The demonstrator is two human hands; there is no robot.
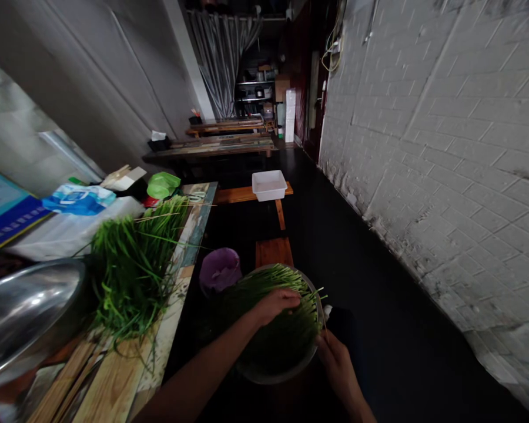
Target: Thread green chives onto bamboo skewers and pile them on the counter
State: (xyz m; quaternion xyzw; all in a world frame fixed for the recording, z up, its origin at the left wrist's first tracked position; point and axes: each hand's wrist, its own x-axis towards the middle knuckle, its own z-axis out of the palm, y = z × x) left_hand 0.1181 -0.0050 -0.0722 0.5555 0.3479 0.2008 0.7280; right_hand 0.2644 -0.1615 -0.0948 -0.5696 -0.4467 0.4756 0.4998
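Currently, the left hand [277, 305] lies across slender green stalks [282, 338] heaped inside a wide, round, pale-rimmed bowl [275, 378], its fingers together; whether it grips any cannot be told. At the bowl's right edge, the right hand [337, 358] has its fingers drawn narrow beside a thin strand, and I cannot tell whether they pinch it. Just beyond the bowl's far-left edge stands a purple, bag-lined bin [220, 267]. Along the right edge of the rough-planked wooden counter [119, 376] lies a big, loose pile of long green leaves [132, 270], with a shiny, round steel basin [30, 305] on its left. Pale-handled scissors [197, 197] lie near the counter's far-right corner, beside a crumpled, bright-green plastic bag [163, 185].
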